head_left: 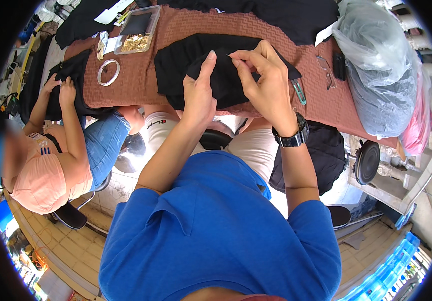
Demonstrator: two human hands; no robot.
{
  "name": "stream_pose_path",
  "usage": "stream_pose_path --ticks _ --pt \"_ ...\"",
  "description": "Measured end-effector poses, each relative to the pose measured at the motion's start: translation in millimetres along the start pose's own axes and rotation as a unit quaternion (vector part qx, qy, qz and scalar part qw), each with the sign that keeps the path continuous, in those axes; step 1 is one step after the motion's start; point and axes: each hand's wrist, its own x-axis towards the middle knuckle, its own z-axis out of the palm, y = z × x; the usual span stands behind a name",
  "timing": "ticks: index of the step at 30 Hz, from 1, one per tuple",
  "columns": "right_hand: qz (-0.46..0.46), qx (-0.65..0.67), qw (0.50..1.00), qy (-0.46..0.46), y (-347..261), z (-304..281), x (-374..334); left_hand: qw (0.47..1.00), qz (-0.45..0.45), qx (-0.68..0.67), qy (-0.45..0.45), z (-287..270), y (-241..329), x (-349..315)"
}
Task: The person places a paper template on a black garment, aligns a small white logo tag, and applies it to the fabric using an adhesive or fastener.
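Note:
A black cloth [175, 62] lies bunched over the near edge of the table in front of me. My left hand [201, 93] grips its near part, thumb raised and the other fingers tucked behind a fold. Just right of that thumb, my right hand [263, 75] is closed in a pinch above the cloth. A thin, pale needle-like tip [229, 55] shows at its fingertips; the rest is hidden. Teal thread snips [298, 92] lie by my right wrist, beside the cloth.
A clear plastic box [138, 42] with gold-coloured pieces and a white ring [108, 72] are to the left. Eyeglasses [326, 72] and large plastic bags [381, 70] sit at right. A co-worker [50, 165] on the left handles black cloth. The brown-covered table [130, 90] has more dark fabric beyond.

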Motion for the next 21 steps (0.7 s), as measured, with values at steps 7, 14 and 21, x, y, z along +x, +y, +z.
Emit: stream_pose_path --ticks 7,14,21 --pt "-0.006 -0.010 1.000 0.007 -2 3 1 0.999 0.030 -0.007 -0.036 3 1 -7" --pt "-0.015 -0.018 1.000 0.010 -2 3 2 0.997 0.044 -0.010 -0.062 2 0 -8" --pt "-0.030 -0.023 0.999 -0.001 -1 -1 3 0.997 0.064 0.012 -0.049 3 -4 -8"
